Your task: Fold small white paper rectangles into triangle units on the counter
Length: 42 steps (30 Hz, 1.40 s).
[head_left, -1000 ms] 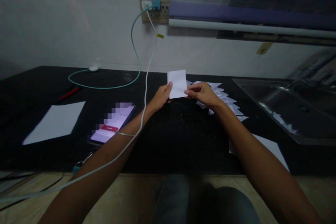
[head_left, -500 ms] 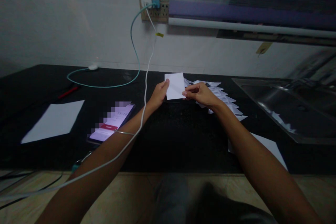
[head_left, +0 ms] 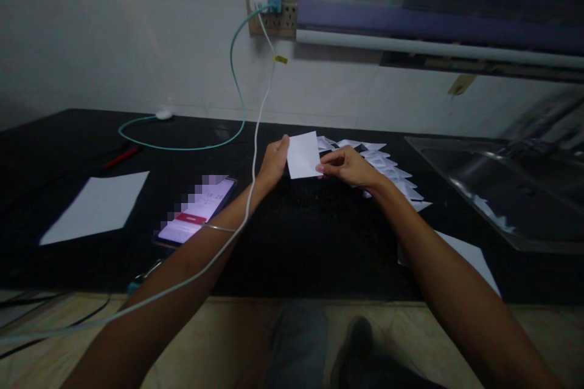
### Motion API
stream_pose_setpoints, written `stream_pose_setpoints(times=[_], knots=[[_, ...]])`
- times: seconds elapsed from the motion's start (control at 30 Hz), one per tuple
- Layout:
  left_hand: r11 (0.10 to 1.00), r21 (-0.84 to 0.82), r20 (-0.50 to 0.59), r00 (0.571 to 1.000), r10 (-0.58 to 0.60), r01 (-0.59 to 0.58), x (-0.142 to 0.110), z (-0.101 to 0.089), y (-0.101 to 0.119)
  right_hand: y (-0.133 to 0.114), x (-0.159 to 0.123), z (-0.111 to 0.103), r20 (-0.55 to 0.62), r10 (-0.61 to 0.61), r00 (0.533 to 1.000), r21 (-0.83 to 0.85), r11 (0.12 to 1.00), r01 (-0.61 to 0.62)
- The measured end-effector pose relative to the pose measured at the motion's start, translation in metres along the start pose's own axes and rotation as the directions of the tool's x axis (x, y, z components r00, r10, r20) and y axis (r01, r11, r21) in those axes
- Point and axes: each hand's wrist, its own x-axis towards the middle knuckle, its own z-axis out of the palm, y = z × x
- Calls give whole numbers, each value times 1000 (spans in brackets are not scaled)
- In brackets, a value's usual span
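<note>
A small white piece of paper [head_left: 302,157] is held up above the dark counter between both hands. My left hand [head_left: 275,161] grips its left edge, thumb at the upper left corner. At the lower right corner, my right hand [head_left: 344,165] pinches the paper between thumb and fingers. Several folded white paper pieces [head_left: 392,173] lie in overlapping rows just behind and right of my right hand. Part of a larger white sheet [head_left: 468,258] shows beyond my right forearm.
On the left of the counter [head_left: 292,255] lie a white sheet [head_left: 98,206] and a lit phone [head_left: 201,213]. A white cable [head_left: 255,158] hangs from the wall socket [head_left: 285,18] across my left forearm. A metal sink [head_left: 511,194] is at the right; a red pen-like object [head_left: 121,158] lies far left.
The small paper has tilted and dropped slightly, still held by both hands. My left thumb has shifted up to its top left corner. The camera view has moved a little.
</note>
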Motion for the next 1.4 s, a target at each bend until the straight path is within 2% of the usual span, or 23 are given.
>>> stream_pose_setpoints(times=[0.17, 0.3, 0.4, 0.47, 0.57, 0.67, 0.9, 1.07, 1.17, 1.3, 1.4], knots=[[994, -112, 14, 1000, -4, 5, 5, -2, -7, 0, 0, 0, -43, 23, 999, -14, 1000, -24], [970, -219, 143, 987, -74, 104, 5, 4, -13, 2, 2, 1, -125, 44, 991, 20, 999, -41], [974, -201, 218, 974, -60, 105, 2, 8, -10, 3, 2, 2, -163, 42, 986, 42, 999, -36], [988, -140, 193, 980, -43, 70, -1, 8, -6, 1, 2, 2, -174, 41, 984, 51, 998, -33], [998, -54, 73, 997, -37, 41, -4, 5, 0, -2, 1, 4, -177, 37, 984, 73, 997, -24], [998, -54, -1, 1000, -11, 11, -4, 3, 3, -6, 0, 7, -164, 41, 986, 131, 991, -19], [993, -119, 32, 999, 10, -6, 1, -4, 0, -17, -2, 8, -155, 21, 988, 290, 957, 25], [977, -206, 24, 999, -48, 52, 1, 2, -5, -22, -2, 8, -160, -78, 984, 158, 982, 104], [955, -282, 120, 991, -58, 90, -1, 8, -7, -16, 1, 8, -160, -135, 978, 67, 987, 147], [930, -293, 256, 956, -146, 220, -5, 13, -9, -11, 4, 6, -195, -225, 955, -94, 973, 211], [923, -291, 277, 946, -170, 252, -8, 13, -7, -14, 4, 3, -183, -241, 953, -140, 966, 218]])
